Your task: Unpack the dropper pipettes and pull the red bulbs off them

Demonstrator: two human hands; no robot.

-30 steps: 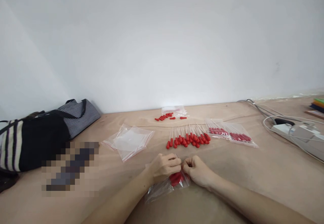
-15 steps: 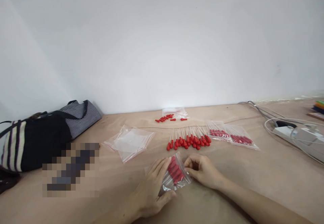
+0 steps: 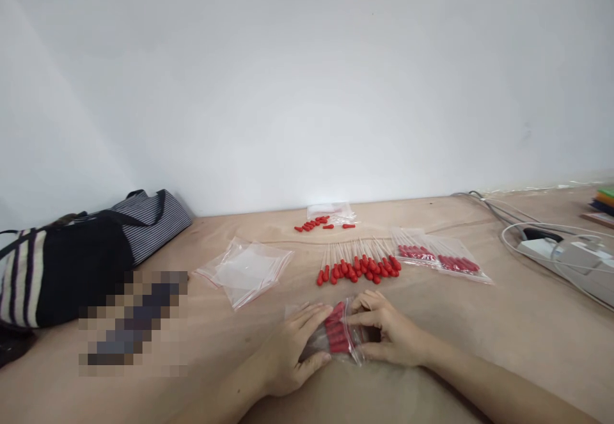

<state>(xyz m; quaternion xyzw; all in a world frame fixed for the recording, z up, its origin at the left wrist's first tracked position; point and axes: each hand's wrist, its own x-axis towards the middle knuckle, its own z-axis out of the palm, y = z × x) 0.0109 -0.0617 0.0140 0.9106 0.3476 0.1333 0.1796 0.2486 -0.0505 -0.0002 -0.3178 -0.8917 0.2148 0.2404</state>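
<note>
A clear zip bag (image 3: pixel 338 333) of droppers with red rubber bulbs lies in front of me, its zip end to the right. My left hand (image 3: pixel 295 347) holds the bag's left part against the table, fingers at the far edge and thumb at the near one, hiding most of the tubes. Curled at the zip end, my right hand (image 3: pixel 388 331) grips the bag's edge between fingers and thumb. Just beyond lies a fanned pile of loose droppers (image 3: pixel 359 265), bulbs toward me. Two filled bags (image 3: pixel 415 251) lie right of the pile.
Flat zip bags (image 3: pixel 247 267) lie to the left. By the wall are loose red bulbs (image 3: pixel 311 222) and a bag of clear tubes (image 3: pixel 330 211). A striped black bag (image 3: pixel 86 264) is far left, with a pixelated patch in front. A power strip (image 3: pixel 566 258) and cables are at right.
My right hand has moved left onto the zip end, its fingers now over the bag's edge. The bag has turned slightly, and my left hand has shifted a little with it.
</note>
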